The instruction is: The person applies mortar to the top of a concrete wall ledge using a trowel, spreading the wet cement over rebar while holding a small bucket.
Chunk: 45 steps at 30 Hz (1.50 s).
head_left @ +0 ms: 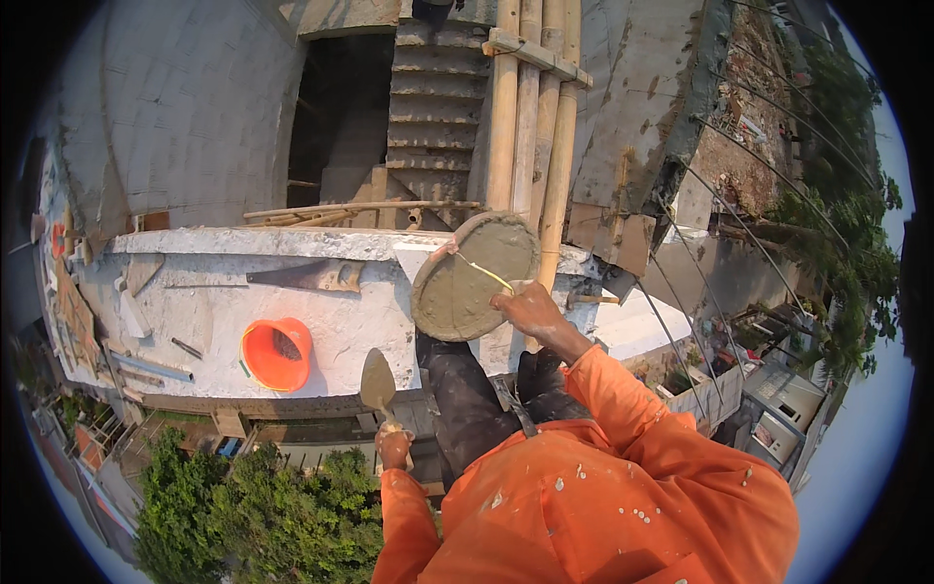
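Note:
My right hand (537, 316) is closed round the thin yellow handle (486, 273) of a round bucket (419, 304). Grey wet mortar (482, 292) fills this bucket nearly to its rim. In front of my legs, the bucket partly covers the pale ledge (365, 321); whether it rests there or hangs I cannot tell. Lower down on the left, my left hand (394, 447) grips a pointed trowel (377, 380) by its handle, the blade turned away from me. Some grey mortar coats the blade.
An orange bucket (256, 358) and a handsaw (306, 276) lie on the ledge to the left. Beyond stand bamboo poles (520, 127), concrete stairs (438, 122) and a dark opening (341, 107). Steel rods (744, 229) jut out at right. Treetops (263, 511) show far below the ledge.

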Each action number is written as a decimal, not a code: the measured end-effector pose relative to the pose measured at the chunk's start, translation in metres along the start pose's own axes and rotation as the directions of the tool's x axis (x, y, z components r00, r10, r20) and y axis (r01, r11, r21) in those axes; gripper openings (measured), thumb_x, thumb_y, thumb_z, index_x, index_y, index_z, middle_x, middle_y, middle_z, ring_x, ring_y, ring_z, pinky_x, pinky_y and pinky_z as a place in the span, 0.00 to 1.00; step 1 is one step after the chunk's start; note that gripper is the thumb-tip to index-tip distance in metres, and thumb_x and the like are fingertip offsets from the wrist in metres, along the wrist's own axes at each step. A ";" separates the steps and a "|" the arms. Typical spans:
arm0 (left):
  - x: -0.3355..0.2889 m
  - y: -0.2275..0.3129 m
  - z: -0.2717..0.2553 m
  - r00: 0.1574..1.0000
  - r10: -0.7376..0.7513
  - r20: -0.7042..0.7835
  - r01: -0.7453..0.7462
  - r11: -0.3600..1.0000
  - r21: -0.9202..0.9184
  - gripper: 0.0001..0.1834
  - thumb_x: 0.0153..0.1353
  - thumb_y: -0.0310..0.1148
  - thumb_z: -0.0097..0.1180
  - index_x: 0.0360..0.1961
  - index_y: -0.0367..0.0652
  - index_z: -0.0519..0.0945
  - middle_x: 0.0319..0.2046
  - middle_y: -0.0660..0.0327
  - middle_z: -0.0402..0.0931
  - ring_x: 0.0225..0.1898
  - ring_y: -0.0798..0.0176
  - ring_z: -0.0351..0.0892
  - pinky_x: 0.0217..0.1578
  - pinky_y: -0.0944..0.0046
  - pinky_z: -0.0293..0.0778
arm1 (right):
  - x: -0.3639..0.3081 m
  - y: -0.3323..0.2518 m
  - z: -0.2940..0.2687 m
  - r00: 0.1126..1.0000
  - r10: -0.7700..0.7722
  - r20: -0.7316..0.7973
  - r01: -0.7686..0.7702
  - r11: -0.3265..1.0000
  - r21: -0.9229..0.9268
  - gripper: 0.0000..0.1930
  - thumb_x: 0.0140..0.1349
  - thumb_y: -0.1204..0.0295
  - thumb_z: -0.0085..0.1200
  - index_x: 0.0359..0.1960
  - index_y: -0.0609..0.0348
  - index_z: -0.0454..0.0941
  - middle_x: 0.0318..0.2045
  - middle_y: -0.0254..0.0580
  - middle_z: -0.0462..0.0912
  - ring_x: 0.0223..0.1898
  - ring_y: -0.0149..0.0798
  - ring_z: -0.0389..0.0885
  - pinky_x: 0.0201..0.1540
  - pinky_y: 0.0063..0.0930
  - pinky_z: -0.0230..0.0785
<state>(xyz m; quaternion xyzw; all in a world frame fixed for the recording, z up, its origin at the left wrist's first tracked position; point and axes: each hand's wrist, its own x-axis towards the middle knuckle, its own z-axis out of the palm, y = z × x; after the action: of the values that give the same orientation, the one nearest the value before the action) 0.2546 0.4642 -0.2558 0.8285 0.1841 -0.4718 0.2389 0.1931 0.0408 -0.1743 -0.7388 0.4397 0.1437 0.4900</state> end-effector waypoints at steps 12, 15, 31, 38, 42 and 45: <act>-0.003 0.036 0.021 0.985 0.150 0.085 -0.166 0.957 0.239 0.13 0.41 0.24 0.60 0.32 0.35 0.77 0.25 0.56 0.78 0.23 0.60 0.78 0.25 0.62 0.72 | 0.003 0.048 -0.051 0.973 -0.118 -0.198 0.103 0.991 -0.085 0.18 0.51 0.61 0.51 0.27 0.69 0.79 0.23 0.61 0.79 0.28 0.55 0.80 0.33 0.43 0.69; -0.015 0.043 0.017 0.982 0.179 0.064 -0.190 0.940 0.284 0.12 0.41 0.25 0.60 0.31 0.35 0.78 0.25 0.54 0.79 0.24 0.59 0.79 0.28 0.61 0.73 | 0.014 0.089 -0.050 0.980 0.091 -0.175 -0.087 0.996 0.027 0.18 0.51 0.60 0.51 0.26 0.67 0.80 0.24 0.61 0.79 0.30 0.57 0.80 0.34 0.44 0.69; -0.065 0.172 0.107 0.868 0.471 0.156 -0.450 0.616 0.646 0.21 0.48 0.39 0.62 0.40 0.37 0.75 0.33 0.45 0.79 0.37 0.45 0.79 0.39 0.53 0.72 | 0.040 0.185 -0.078 0.918 -0.179 -0.354 0.286 0.918 0.276 0.14 0.63 0.61 0.47 0.37 0.59 0.77 0.22 0.44 0.76 0.24 0.38 0.73 0.29 0.32 0.65; -0.064 0.247 0.241 0.702 0.553 0.449 -0.675 0.314 0.668 0.23 0.55 0.43 0.56 0.47 0.38 0.74 0.37 0.42 0.79 0.41 0.40 0.78 0.44 0.51 0.72 | 0.048 0.239 -0.086 0.793 0.055 -0.606 0.225 0.900 0.375 0.25 0.63 0.46 0.47 0.45 0.57 0.73 0.37 0.49 0.76 0.39 0.48 0.75 0.44 0.38 0.67; 0.001 0.271 0.313 0.585 0.524 0.619 -0.796 0.224 0.563 0.22 0.60 0.44 0.51 0.47 0.37 0.74 0.34 0.43 0.80 0.32 0.47 0.82 0.38 0.55 0.73 | 0.042 0.266 -0.082 0.814 0.198 -0.547 0.135 0.850 0.509 0.25 0.62 0.48 0.47 0.47 0.57 0.73 0.41 0.57 0.76 0.45 0.56 0.75 0.50 0.42 0.65; 0.050 0.272 0.318 0.574 0.326 0.752 -0.743 -0.179 0.645 0.21 0.62 0.44 0.45 0.45 0.36 0.75 0.32 0.43 0.80 0.30 0.48 0.82 0.38 0.54 0.73 | 0.031 0.291 -0.066 0.797 0.274 -0.537 0.082 0.833 0.547 0.19 0.61 0.54 0.50 0.44 0.57 0.75 0.41 0.53 0.76 0.45 0.55 0.76 0.52 0.43 0.64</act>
<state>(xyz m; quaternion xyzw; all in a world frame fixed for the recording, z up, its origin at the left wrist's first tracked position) 0.2021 0.0646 -0.3793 0.6668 -0.5823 -0.4422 -0.1442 -0.0333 -0.0698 -0.3369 -0.5511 0.6316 -0.2005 0.5072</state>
